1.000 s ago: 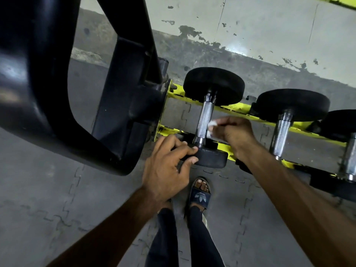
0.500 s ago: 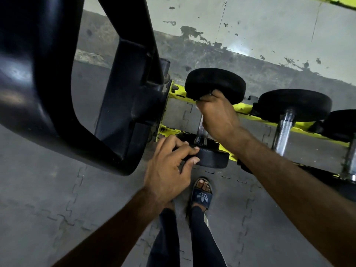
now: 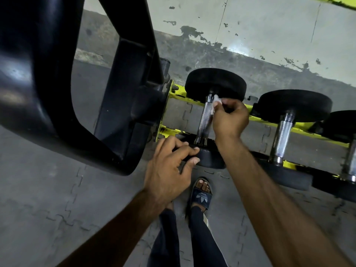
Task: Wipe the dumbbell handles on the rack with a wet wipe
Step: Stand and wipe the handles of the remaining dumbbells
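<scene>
- Far left: black machine frame [image 3: 57, 74] hard against the end of the yellow rack [image 3: 177, 91]; no room for sweeping out that way.
- Left hand [image 3: 167, 166]: fingers curled over the near head of the first dumbbell [image 3: 209, 157], thumb beneath, apparently steadying it.
- Knurled handle [image 3: 204, 118] of that dumbbell: bare along most of its length, spanning the gap between the two rack rails.
- Right hand [image 3: 230, 118]: pinching the wet wipe [image 3: 216, 102] against the far end of the handle, just under the far head; stroke bounded by a head at each end.
- Judged as midway through the first handle; impossible to tell how much of it already wiped.
- Further right: second handle [image 3: 282, 139] and, cut by the picture edge, third handle [image 3: 349, 160], touched by neither hand and probably left to do; open gaps between dumbbells for reaching in.
- Below: sandalled foot [image 3: 201, 195] on the floor near the rack's front rail.
</scene>
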Action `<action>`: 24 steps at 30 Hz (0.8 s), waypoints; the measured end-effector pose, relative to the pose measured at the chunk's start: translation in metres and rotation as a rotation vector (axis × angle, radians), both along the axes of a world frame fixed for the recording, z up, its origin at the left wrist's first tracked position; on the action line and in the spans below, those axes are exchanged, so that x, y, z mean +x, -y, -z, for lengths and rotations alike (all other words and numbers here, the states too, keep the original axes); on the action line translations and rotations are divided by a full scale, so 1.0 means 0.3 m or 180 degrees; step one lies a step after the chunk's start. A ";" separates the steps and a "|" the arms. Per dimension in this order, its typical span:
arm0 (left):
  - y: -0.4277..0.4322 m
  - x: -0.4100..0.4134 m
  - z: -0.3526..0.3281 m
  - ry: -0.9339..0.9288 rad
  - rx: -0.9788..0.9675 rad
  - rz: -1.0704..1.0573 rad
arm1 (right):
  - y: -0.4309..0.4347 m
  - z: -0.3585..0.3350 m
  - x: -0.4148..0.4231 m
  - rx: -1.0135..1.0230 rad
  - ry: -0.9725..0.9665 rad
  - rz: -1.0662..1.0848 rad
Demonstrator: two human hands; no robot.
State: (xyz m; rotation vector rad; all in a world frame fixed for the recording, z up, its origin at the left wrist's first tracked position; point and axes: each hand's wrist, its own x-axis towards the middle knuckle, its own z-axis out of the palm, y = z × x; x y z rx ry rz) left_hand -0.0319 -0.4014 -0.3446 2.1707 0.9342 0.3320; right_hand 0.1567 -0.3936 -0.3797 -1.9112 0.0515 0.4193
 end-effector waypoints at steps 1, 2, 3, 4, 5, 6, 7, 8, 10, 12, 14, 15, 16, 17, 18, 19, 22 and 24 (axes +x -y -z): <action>0.000 0.000 0.000 -0.0011 -0.0009 0.0002 | -0.016 0.009 0.017 0.0147 -0.0476 0.0400; -0.001 0.000 -0.001 -0.0016 -0.0013 0.0003 | -0.028 0.017 0.041 0.0270 -0.1007 0.0695; 0.000 0.001 -0.002 -0.0012 -0.0014 0.0003 | -0.036 0.025 0.065 0.0389 -0.1556 0.0824; 0.000 0.001 -0.002 -0.0003 -0.0013 0.0001 | -0.043 0.030 0.080 0.0461 -0.2054 0.0823; 0.001 0.002 -0.003 0.0004 -0.0012 -0.0004 | -0.049 0.038 0.091 0.0498 -0.2458 0.0719; 0.001 0.002 -0.003 0.0008 -0.0007 -0.0010 | -0.052 0.040 0.097 0.0513 -0.2753 0.0568; 0.001 0.002 -0.002 0.0014 0.0003 -0.0016 | -0.053 0.042 0.101 0.0556 -0.2969 0.0447; 0.002 0.002 -0.001 0.0023 0.0010 -0.0020 | -0.054 0.044 0.106 0.0568 -0.3092 0.0404; 0.001 0.003 0.000 0.0039 0.0022 -0.0018 | -0.054 0.033 0.105 0.0652 -0.3085 0.0403; 0.000 0.002 0.001 0.0054 0.0044 -0.0013 | -0.042 0.024 0.083 0.0848 -0.2703 0.0614; -0.002 0.001 0.002 0.0052 0.0062 0.0004 | -0.014 0.022 0.048 0.0882 -0.1669 0.0769; -0.002 0.001 0.003 0.0046 0.0069 0.0016 | 0.001 0.023 0.033 0.0834 -0.1009 0.0598; -0.003 0.002 0.003 0.0038 0.0072 0.0024 | 0.013 0.022 0.020 0.0673 -0.0344 0.0219; -0.003 0.002 0.003 0.0029 0.0068 0.0022 | 0.019 0.024 0.010 0.0370 0.0344 -0.0300; -0.003 0.003 0.002 0.0026 0.0059 0.0013 | 0.021 0.031 0.009 -0.0039 0.1070 -0.0875; -0.002 0.004 0.000 0.0028 0.0053 0.0005 | 0.020 0.029 0.013 -0.0549 0.1842 -0.1412; -0.003 0.004 -0.005 -0.0002 0.0063 0.0021 | 0.002 0.006 0.006 -0.1880 0.3189 -0.2431; -0.005 0.002 -0.007 -0.0027 0.0023 0.0033 | -0.013 -0.048 -0.017 -0.2473 0.3313 -0.2830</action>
